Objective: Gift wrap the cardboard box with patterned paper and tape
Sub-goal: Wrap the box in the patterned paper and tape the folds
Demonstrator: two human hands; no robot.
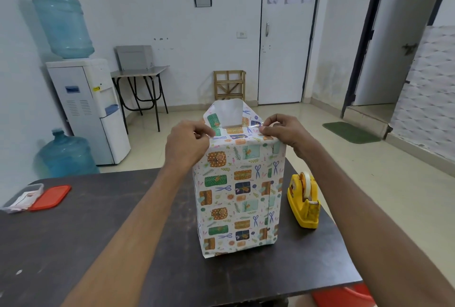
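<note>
wrapping nears its close on the cardboard box (238, 196), upright on the table (98, 220) left of the tape dispenser (304, 202); left hand (189, 144) pinches the folded patterned paper (236, 138), right hand (283, 131) pinches what looks like clear tape (256, 125), best laid taut across the fold.

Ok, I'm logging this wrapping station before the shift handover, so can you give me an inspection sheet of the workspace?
Surface: dark table, scuffed.
Job's things: wrapped box upright, top flap raised, end open; yellow tape dispenser to its right.
Clutter: clear container, red lid beside it, left edge.
Hands: left hand pinches the patterned paper at its top edge; right hand pinches a tape strip there.
Cables: nothing seen.
Surroundings: water dispenser, spare bottle on floor, closed door, green mat.
</note>
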